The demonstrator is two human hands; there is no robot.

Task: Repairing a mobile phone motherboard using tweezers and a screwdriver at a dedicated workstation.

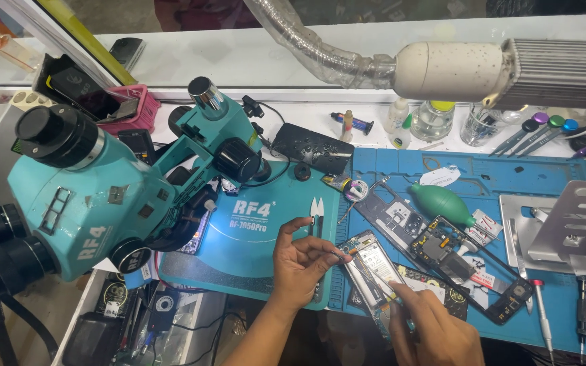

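both hands (303,261) (435,332) grip a circuit board (374,266) over a cluttered blue mat (571,305) (teal microscope (103,190) at left).

Head view, steeply down, close

The white workbench (239,64) carries a blue work mat (564,318), and everything else is placed from that mat. Just left of it, touching its edge, sits the teal microscope base plate (252,251), with the teal microscope (96,196) further left. On the mat's middle lie an open phone frame (469,261), a green rubber air blower (442,203) and a phone circuit board (373,268). At the mat's right stands a grey metal stand (564,227), with two screwdrivers (542,315) below it. Behind the mat, on bare bench, stand a glass jar (433,120), small bottles (399,122) and a black phone (312,149).
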